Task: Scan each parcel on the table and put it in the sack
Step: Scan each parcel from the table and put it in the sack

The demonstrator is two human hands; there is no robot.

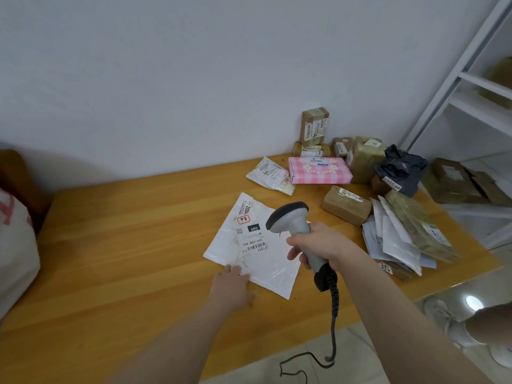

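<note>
A flat white plastic mailer [266, 261] lies label-up on the wooden table [124, 245]. Its barcode label [250, 234] faces the ceiling. My left hand [231, 286] rests flat on the mailer's near left corner, fingers spread. My right hand [318, 246] grips a grey handheld barcode scanner [291, 217], whose head hangs just above the mailer's right side and points toward the label. A white sack [13, 245] with red print stands at the table's left end, only partly in view.
Several parcels crowd the table's far right: a pink checked box [318, 170], brown boxes [346, 205], a small white bag [270, 176], a dark grey bag [399, 169] and a stack of flat mailers [399, 239]. The scanner cable [332, 328] hangs over the near edge. A white shelf [471, 92] stands at right.
</note>
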